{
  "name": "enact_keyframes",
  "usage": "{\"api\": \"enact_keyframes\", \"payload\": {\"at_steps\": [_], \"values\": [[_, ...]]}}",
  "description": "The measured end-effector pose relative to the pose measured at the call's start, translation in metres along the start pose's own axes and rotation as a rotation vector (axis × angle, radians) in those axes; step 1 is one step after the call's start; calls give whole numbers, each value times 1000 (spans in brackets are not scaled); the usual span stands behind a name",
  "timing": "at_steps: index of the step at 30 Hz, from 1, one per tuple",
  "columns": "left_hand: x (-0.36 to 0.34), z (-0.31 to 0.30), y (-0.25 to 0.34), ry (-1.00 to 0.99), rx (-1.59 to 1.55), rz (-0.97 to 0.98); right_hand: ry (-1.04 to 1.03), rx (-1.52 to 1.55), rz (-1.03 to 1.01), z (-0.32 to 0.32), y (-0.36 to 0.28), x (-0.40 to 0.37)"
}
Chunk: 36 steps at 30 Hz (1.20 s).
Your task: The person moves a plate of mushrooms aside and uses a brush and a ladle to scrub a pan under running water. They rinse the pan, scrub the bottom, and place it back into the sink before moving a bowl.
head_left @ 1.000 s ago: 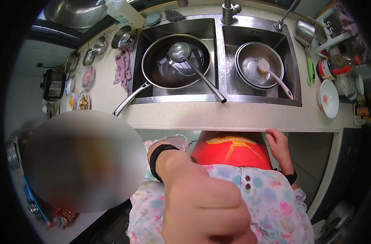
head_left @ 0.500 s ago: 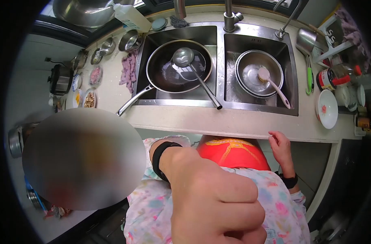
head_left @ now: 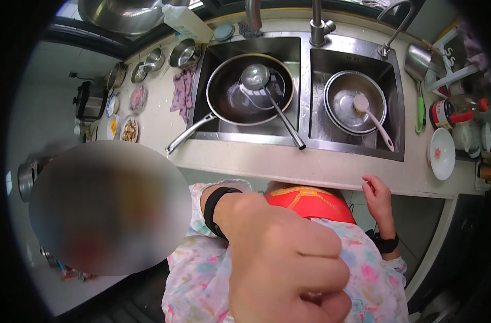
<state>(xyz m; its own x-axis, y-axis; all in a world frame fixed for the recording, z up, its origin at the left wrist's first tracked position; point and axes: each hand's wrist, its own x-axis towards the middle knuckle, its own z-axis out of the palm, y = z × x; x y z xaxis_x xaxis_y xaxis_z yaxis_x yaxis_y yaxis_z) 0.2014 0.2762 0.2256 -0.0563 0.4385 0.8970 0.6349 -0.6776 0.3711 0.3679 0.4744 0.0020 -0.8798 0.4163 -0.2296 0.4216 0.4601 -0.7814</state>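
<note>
My left hand, with a black band at the wrist, is raised close to the camera with its fingers curled into a fist. Nothing shows in it, though part of the palm side is hidden. Over by the counter's front edge, my right hand hangs with loosely bent fingers, holding nothing. Beyond both hands, a frying pan rests in the left sink basin, a ladle lying across it. In the right basin stands a metal pot with a pink-handled brush inside.
On the left counter are a purple cloth, metal bowls and small dishes of food. A white bowl and a sauce jar stand at the right. The tap rises behind the sinks. A blurred oval covers the lower left.
The sinks and counter have shifted slightly right in view as the camera turned. My left hand stays fisted in nearly the same place; my right hand remains by the counter edge.
</note>
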Motion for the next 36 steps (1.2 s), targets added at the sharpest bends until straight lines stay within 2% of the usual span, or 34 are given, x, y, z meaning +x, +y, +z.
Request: {"api": "enact_keyframes", "payload": {"at_steps": [3, 4, 6, 9, 10, 11, 12, 14, 18, 20, 21, 22, 23, 25, 26, 28, 29, 30, 32, 35, 36], "values": [[7, -44, 1, -58, -71, 42, 69, -62, -22, -3, -24, 0], [-14, -55, -2, -42, -61, 61, 100, -70, -37, -4, -37, 3], [-55, -76, -9, 32, -62, -84, 155, -99, -54, -9, -63, 5], [-92, -105, -40, 147, 168, -597, 183, -213, -142, -25, -108, 22], [-111, -107, -58, 301, 1, -909, 194, -252, -171, -31, -125, 32], [-115, -109, -67, 494, -215, -1313, 202, -290, -199, -37, -142, 43], [-131, -113, -85, 537, -254, -1432, 210, -325, -229, -41, -158, 57], [-165, -118, -118, 576, -518, -1504, 235, -368, -304, -48, -185, 88], [-180, -116, -155, 667, -774, -1646, 174, -402, -375, -50, -200, 176], [-181, -115, -164, 652, -759, -1624, 155, -410, -311, -41, -186, 234], [-174, -116, -166, 683, -772, -1642, 120, -338, -206, -33, -165, 272], [-168, -118, -170, 708, -780, -1657, 170, -372, -238, -24, -150, 303], [-161, -121, -175, 717, -746, -1689, 193, -333, -177, -14, -134, 336], [-152, -130, -186, 763, -684, -1735, 345, -202, -211, 6, -114, 385], [-150, -134, -190, 800, -630, -1770, 431, -140, -198, 17, -114, 403], [-144, -142, -198, 804, -591, -1773, 453, -125, -182, 31, -115, 435], [-143, -145, -201, 814, -615, -1757, 289, -115, -111, 31, -114, 451], [-142, -148, -205, 825, -641, -1742, 217, -273, -4, 29, -129, 454], [-138, -149, -212, 879, -651, -1748, 292, -467, 1, 31, -139, 462], [-120, -148, -220, 1016, -715, -1767, 398, -405, 100, 39, -117, 478], [-107, -143, -219, 1065, -668, -1759, 376, -375, 103, 38, -111, 475]]}}
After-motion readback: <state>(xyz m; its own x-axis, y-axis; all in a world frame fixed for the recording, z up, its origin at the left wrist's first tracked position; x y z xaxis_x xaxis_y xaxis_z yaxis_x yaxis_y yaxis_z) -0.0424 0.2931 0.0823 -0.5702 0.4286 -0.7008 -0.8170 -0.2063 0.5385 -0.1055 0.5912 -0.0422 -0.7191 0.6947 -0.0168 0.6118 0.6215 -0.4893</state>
